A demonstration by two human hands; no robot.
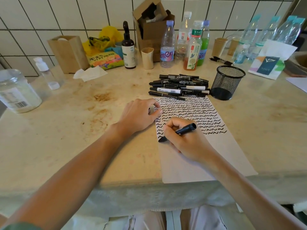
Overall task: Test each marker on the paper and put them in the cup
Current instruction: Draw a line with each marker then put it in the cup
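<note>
Left of centre in the frame, your left hand (141, 114) rests at the paper's (216, 156) left edge, fingers curled, thumb and forefinger pinching a small pale thing, likely the cap (152, 109); keep that hand pressing so the sheet cannot slide. At centre, your right hand (184, 138) grips the marker (180, 131), fingers clamped round its barrel, tip down on the sheet just below the last wavy row. Draw one short squiggle with light, even pressure, staying on white paper clear of the lines above. Above centre, the pile of markers (179, 87) lies at the paper's top edge. Right of it stands the mesh cup (230, 83), seemingly empty; recap before dropping the marker in
</note>
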